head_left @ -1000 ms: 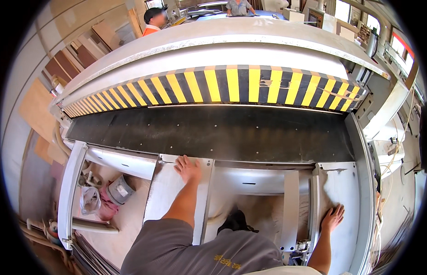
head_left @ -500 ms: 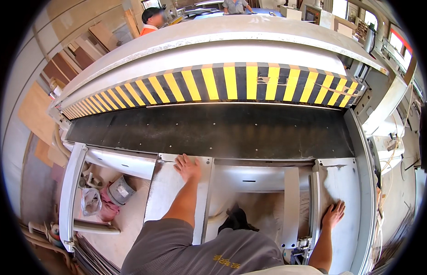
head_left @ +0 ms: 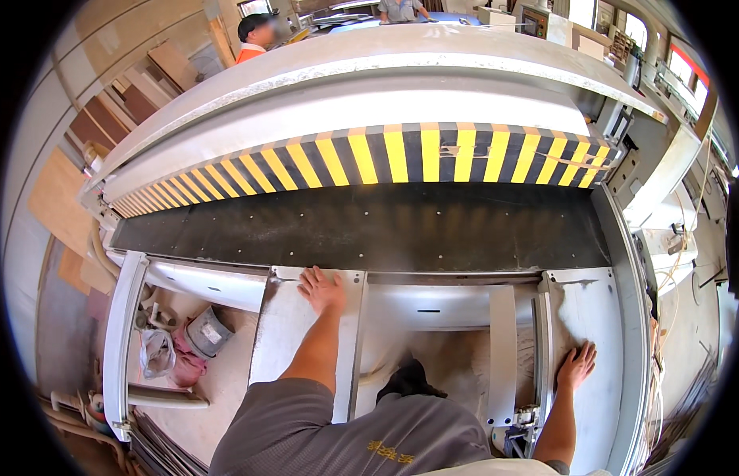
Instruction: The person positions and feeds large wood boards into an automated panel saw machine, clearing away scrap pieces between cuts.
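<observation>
Evidently, in the head view, both hands rested flat and held nothing. The left hand [head_left: 323, 293] lay palm down on the left plate [head_left: 286, 337], with its fingers a little spread and pointing to the black bed [head_left: 369, 232], whose near edge was just beside the fingertips. The right hand [head_left: 576, 365] lay nearer to the body, on the right plate [head_left: 596, 317], close to its inner edge; its fingers were loosely parted and pinched nothing. So the two plates were directly under the hands, and between them was an open gap with a narrow strip [head_left: 502, 357], nearer to the right hand. Farther from the hands, beyond the bed, was the striped guard [head_left: 358, 156]. To the left of the left hand, lower than its plate, stood a bucket [head_left: 207, 332].

As I judged, the step in hand was to lean or steady the body on the plates; how strongly the palms pressed, I could not tell. Any next move of the hands called, in my opinion, for lifting the palms first, with care for the left fingers beside the bed.
</observation>
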`<state>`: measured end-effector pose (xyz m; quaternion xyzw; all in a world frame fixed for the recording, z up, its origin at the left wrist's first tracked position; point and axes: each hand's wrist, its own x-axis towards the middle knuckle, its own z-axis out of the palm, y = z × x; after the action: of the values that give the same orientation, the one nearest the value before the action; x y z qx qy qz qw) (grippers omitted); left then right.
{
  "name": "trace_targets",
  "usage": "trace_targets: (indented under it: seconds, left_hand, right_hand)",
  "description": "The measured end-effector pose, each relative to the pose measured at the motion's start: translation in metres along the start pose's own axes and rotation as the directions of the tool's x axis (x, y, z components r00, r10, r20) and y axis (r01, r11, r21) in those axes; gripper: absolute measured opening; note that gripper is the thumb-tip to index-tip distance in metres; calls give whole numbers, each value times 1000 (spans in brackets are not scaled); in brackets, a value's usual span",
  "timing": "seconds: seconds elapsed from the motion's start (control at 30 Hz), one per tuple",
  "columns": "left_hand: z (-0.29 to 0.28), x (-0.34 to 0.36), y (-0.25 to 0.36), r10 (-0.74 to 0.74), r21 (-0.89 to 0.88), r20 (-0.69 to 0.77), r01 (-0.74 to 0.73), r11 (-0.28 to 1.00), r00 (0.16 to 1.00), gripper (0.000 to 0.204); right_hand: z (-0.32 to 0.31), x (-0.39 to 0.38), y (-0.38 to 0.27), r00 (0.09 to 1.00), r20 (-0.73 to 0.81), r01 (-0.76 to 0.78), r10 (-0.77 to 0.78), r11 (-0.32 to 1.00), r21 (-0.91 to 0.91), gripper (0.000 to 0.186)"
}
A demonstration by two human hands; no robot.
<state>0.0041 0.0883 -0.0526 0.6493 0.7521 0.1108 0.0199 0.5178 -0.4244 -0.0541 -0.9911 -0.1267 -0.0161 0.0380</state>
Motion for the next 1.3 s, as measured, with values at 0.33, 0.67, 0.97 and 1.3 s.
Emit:
trace_targets:
  seconds: [0.33,0.67,0.97,1.3]
  left_hand:
    - [-3,1,3,-12,16,16,12,1000,1000,80]
    - [-9,1,1,-11,16,6,11,1000,1000,79]
    - [-8,3,5,-1,19,-24,1,1000,1000,79]
    - [-23,0,4,-15,33,13,15,999,1000,80]
  right_hand:
    - [2,2,2,1000,-7,-4,4,1000,-2,60]
    - [-7,2,1,1000,-9,11,-11,1000,-2,59]
    - [-12,4,-2,998,-53,23,-21,999,31,57]
    - [-14,2,-1,999,-48,27,-25,999,45,58]
